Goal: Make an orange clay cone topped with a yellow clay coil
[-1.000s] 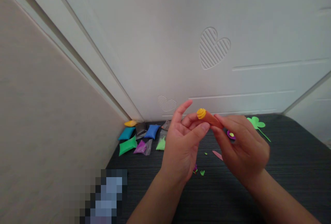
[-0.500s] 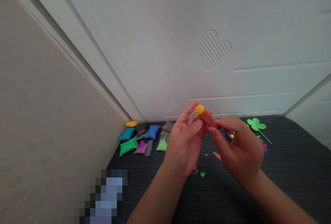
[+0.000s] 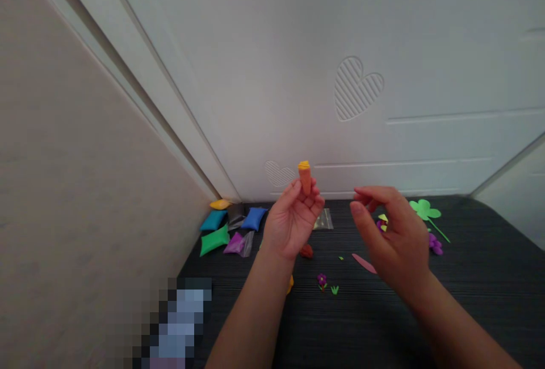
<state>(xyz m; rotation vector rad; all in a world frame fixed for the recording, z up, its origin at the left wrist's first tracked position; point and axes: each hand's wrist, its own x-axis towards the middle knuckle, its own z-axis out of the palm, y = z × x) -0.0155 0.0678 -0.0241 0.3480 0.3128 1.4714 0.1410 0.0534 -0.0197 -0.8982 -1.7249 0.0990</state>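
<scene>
My left hand (image 3: 293,218) is closed around the lower end of a small orange clay cone topped with a yellow swirl (image 3: 304,176), held upright above the dark table (image 3: 468,301). To its right my right hand (image 3: 389,233) hovers apart from the cone. Its fingers are loosely curled and spread, with nothing in them. Behind the right hand lies a small purple and yellow clay flower (image 3: 382,222).
Several coloured clay packets (image 3: 232,227) lie at the table's back left by the white panel. A green clay clover (image 3: 423,210), purple pieces (image 3: 434,242), a pink strip (image 3: 364,263), a brown lump (image 3: 306,251) and tiny bits (image 3: 322,281) are scattered around. A pixelated patch sits bottom left.
My right hand has let go of the cone and drawn away to the right. The left hand has turned the cone upright and lifted it slightly.
</scene>
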